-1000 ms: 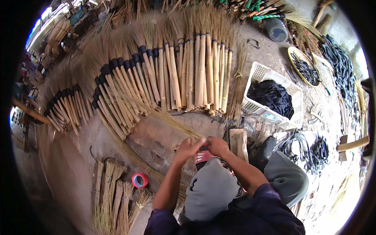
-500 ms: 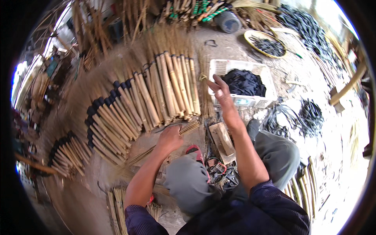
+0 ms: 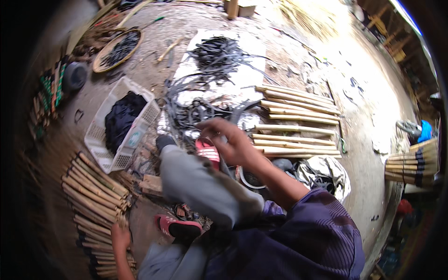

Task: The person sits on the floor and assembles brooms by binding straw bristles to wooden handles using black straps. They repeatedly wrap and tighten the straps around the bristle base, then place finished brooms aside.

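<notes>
My left hand (image 3: 120, 236) is low on the left, closed round a bundle of thin sticks (image 3: 122, 220) whose ends show above the fist. It is beside a row of brooms (image 3: 88, 186) with bamboo handles, their bristles blurred toward the left rim. My right hand (image 3: 228, 141) hangs in mid-air above my knee and red sandal, fingers loosely bent and apart, with nothing visible in it. Beyond it, black rubber strips (image 3: 200, 112) lie in tangled heaps, partly on a white sheet (image 3: 254, 65). Cut bamboo poles (image 3: 298, 128) lie side by side to its right.
A white plastic crate (image 3: 98, 144) holding black cloth-like material stands at left. Farther back are a round woven tray (image 3: 97, 65) of dark strips and a grey container (image 3: 75, 76). A white sack (image 3: 343, 175) lies past my right forearm. More bundled brooms (image 3: 410, 163) stand far right.
The view has swung to the right, bringing the bamboo poles and white sack into sight. My right hand has moved from above the crate to near the rubber strips. My left hand keeps the stick bundle.
</notes>
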`<state>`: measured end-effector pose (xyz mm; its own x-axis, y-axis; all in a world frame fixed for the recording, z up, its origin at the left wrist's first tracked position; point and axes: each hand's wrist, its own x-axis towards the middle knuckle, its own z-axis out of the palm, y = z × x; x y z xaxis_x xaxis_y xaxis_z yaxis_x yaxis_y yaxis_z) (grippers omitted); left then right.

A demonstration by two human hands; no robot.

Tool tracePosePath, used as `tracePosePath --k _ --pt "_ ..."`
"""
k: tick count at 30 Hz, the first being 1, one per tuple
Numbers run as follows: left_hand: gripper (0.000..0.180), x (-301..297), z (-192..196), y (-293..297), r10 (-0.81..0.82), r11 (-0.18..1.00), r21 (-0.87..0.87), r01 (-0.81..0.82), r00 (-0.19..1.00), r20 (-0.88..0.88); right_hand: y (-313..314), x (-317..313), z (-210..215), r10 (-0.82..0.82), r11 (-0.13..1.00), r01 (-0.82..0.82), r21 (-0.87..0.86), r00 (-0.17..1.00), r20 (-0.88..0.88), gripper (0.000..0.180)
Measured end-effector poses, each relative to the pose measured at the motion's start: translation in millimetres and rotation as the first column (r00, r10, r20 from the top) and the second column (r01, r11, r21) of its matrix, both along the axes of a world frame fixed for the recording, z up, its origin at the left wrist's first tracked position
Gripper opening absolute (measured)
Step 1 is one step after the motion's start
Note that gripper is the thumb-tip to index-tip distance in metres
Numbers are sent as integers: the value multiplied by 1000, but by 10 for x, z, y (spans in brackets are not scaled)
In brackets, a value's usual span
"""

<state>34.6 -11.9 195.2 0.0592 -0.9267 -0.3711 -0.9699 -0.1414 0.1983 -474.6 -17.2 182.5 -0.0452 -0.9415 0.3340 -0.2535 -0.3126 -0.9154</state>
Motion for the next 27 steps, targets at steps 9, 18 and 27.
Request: tracePosePath --k 9,18,27 --pt "59 1057 -321 573 189 900 332 -283 939 287 326 -2134 -2034 -340 507 723 469 668 -662 41" --pt "82 892 -122 687 245 851 392 -349 925 292 -660 -2627 -2348 -72 476 740 476 572 -817 77" --pt "81 782 -23 590 249 853 386 -351 924 289 -106 -2665 -2231 -12 733 621 278 420 -907 50"
